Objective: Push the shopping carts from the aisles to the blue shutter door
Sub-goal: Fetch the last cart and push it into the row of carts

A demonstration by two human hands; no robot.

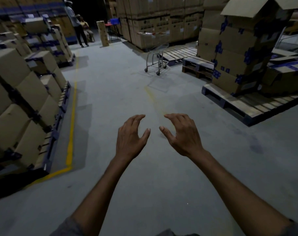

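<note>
— Where was the shopping cart (154, 56)?
— Far ahead on the floor (110, 99), beside the low pallets (180, 53), in front of the stacked cartons (161, 17).
— And the hands?
— The left hand (131, 137) and right hand (182, 135) hovered empty, fingers loosely curled. The carton printing was too blurred to read.

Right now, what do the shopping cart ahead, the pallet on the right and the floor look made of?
Shopping cart: bare metal tube and wire, likely steel: thin grey glinting frame on castors. Pallet: rough unfinished wood, by its pale gapped slats; the dark base may be painted. Floor: seemingly concrete, smooth matte grey, with a painted yellow line.
</note>
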